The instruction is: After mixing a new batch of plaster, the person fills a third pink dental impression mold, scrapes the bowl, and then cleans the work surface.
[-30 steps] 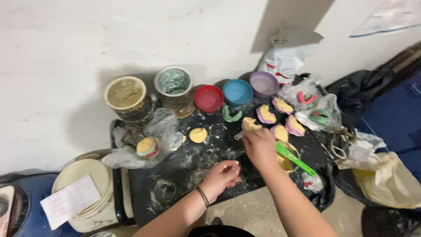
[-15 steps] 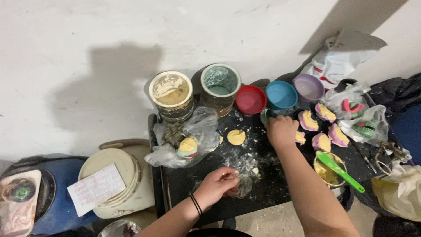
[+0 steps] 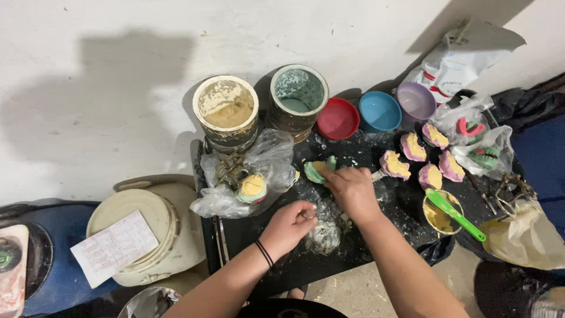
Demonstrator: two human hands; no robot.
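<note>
Clutter crowds the small black table [image 3: 247, 235]: a lidded white plastic bucket [image 3: 147, 227] stands off its left edge, and a clear plastic bag [image 3: 259, 171] slumps below two crusted tins. Left hand [image 3: 289, 227] is curled into a loose fist, seemingly pinning crumpled clear film [image 3: 323, 234] flat; right hand [image 3: 353, 191] pinches a green-and-yellow dental mould [image 3: 318, 171], lifted just above the table; pink-and-yellow moulds [image 3: 415, 159] lie grouped near the right hand, within reach.
</note>
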